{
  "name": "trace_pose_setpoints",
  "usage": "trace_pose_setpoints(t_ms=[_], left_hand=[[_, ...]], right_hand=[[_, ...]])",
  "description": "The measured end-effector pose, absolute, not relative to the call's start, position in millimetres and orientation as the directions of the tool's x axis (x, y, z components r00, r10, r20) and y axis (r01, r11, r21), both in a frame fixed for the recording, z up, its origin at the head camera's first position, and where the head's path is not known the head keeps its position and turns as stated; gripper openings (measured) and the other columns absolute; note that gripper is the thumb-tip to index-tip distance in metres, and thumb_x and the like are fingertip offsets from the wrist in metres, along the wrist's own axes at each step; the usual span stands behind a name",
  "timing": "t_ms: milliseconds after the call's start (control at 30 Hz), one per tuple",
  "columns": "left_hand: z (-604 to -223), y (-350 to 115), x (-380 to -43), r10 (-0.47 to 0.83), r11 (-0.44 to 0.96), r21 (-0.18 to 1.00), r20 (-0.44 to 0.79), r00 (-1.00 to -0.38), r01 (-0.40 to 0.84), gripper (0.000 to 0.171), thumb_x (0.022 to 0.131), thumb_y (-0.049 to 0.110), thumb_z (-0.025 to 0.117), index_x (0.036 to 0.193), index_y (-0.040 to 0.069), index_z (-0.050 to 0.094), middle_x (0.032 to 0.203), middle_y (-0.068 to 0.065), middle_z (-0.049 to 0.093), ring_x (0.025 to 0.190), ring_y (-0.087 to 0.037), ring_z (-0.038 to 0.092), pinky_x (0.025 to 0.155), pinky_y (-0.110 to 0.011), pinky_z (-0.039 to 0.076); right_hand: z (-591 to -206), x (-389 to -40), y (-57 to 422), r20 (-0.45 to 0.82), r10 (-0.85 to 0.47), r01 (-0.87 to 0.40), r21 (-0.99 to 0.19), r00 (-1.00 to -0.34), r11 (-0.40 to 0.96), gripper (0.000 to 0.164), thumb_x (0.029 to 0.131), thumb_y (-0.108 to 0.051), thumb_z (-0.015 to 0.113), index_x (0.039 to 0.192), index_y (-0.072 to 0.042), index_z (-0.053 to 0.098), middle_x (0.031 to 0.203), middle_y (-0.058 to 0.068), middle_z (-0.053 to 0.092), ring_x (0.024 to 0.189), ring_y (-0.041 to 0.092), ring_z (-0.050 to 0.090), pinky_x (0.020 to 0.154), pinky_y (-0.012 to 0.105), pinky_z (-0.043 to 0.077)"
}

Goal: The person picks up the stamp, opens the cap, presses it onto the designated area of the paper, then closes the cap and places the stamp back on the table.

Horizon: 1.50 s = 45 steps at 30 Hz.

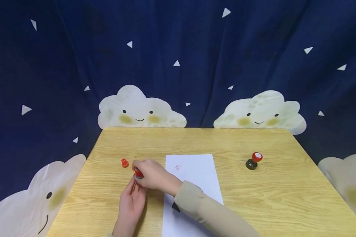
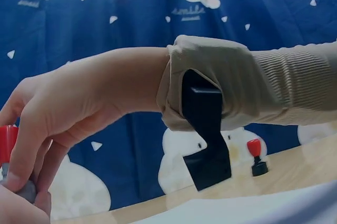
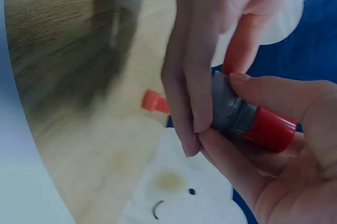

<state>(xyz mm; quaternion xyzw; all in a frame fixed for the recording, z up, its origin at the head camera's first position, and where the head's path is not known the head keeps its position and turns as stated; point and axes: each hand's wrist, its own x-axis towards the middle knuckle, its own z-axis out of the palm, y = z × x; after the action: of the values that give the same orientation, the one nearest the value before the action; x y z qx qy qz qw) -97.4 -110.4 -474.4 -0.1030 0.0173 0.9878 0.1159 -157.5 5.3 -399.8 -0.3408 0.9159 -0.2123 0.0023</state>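
Note:
Both my hands meet around a stamp with a red handle and a grey end, left of the paper. My right hand (image 1: pixel 154 174) reaches across from the right and grips the red handle (image 3: pixel 271 129) of the stamp. From below, my left hand (image 1: pixel 132 204) pinches the grey end (image 3: pixel 226 100) between fingers and thumb. The stamp lies tilted between the hands, partly covered by fingers. A small orange-red piece (image 1: pixel 124 163), shaped like a stepped cap, stands on the table just beyond the hands.
White paper (image 1: pixel 192 164) lies mid-table, with a small red imprint (image 1: pixel 177 168) near its far left corner; my right sleeve (image 1: pixel 210 210) crosses over it. Another stamp (image 1: pixel 252 163), red knob on black base, stands upright at right. A dark blue curtain (image 1: pixel 195 49) hangs behind the wooden table (image 1: pixel 284 197).

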Motion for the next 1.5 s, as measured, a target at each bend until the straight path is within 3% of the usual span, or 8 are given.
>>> trace_pose_setpoints(t_ms=[300, 733, 900, 1133, 1367, 1500], left_hand=[[-474, -94, -70, 0.283, -0.959, -0.012, -0.071, -0.957, -0.283, 0.032, 0.103, 0.01, 0.032, 0.122, -0.001, 0.054, 0.129, -0.012, 0.053, 0.122, -0.02, 0.049, 0.115, -0.027, 0.023], [-495, -73, -44, 0.351, -0.934, -0.008, 0.161, -0.922, -0.357, 0.039, 0.103, 0.009, 0.025, 0.129, -0.001, 0.052, 0.135, -0.014, 0.05, 0.128, -0.02, 0.044, 0.117, -0.027, 0.017], [-501, -68, -38, 0.379, -0.924, 0.037, 0.235, -0.895, -0.382, 0.039, 0.103, 0.007, 0.026, 0.13, 0.002, 0.053, 0.135, -0.013, 0.051, 0.129, -0.021, 0.044, 0.115, -0.026, 0.017], [-504, -64, -32, 0.398, -0.917, 0.064, 0.233, -0.887, -0.395, 0.035, 0.101, 0.005, 0.032, 0.127, 0.001, 0.054, 0.132, -0.012, 0.052, 0.127, -0.021, 0.046, 0.115, -0.026, 0.02], [-508, -58, -34, 0.408, -0.911, 0.102, 0.375, -0.833, -0.4, 0.037, 0.1, 0.003, 0.032, 0.132, 0.001, 0.051, 0.135, -0.013, 0.05, 0.128, -0.021, 0.044, 0.114, -0.027, 0.024], [-507, -56, -33, 0.394, -0.918, 0.129, 0.392, -0.832, -0.374, 0.037, 0.099, 0.002, 0.035, 0.13, 0.002, 0.054, 0.133, -0.012, 0.052, 0.127, -0.02, 0.046, 0.112, -0.03, 0.029]], right_hand=[[-375, -129, 31, 0.095, -0.63, -0.6, -0.439, -0.771, 0.669, 0.023, 0.073, -0.012, 0.078, 0.087, -0.015, 0.06, 0.073, -0.009, 0.06, 0.065, 0.0, 0.053, 0.054, 0.009, 0.043], [-353, -96, 56, 0.034, -0.617, -0.554, -0.48, -0.787, 0.68, 0.026, 0.068, -0.008, 0.082, 0.081, -0.017, 0.062, 0.07, -0.012, 0.058, 0.063, -0.003, 0.051, 0.053, 0.008, 0.044], [-349, -85, 62, 0.019, -0.608, -0.541, -0.481, -0.793, 0.69, 0.026, 0.067, -0.008, 0.082, 0.08, -0.018, 0.062, 0.068, -0.013, 0.058, 0.061, -0.004, 0.051, 0.052, 0.007, 0.043], [-349, -71, 66, 0.032, -0.592, -0.543, -0.442, -0.806, 0.715, 0.024, 0.067, -0.01, 0.082, 0.078, -0.018, 0.062, 0.062, -0.015, 0.053, 0.055, -0.003, 0.047, 0.048, 0.008, 0.04], [-350, -63, 71, 0.058, -0.561, -0.525, -0.442, -0.826, 0.727, 0.024, 0.065, -0.01, 0.082, 0.074, -0.019, 0.061, 0.062, -0.015, 0.055, 0.055, -0.004, 0.048, 0.047, 0.007, 0.04], [-349, -62, 74, 0.06, -0.556, -0.52, -0.445, -0.829, 0.728, 0.024, 0.064, -0.011, 0.082, 0.073, -0.019, 0.062, 0.063, -0.015, 0.056, 0.057, -0.003, 0.049, 0.048, 0.006, 0.04]])
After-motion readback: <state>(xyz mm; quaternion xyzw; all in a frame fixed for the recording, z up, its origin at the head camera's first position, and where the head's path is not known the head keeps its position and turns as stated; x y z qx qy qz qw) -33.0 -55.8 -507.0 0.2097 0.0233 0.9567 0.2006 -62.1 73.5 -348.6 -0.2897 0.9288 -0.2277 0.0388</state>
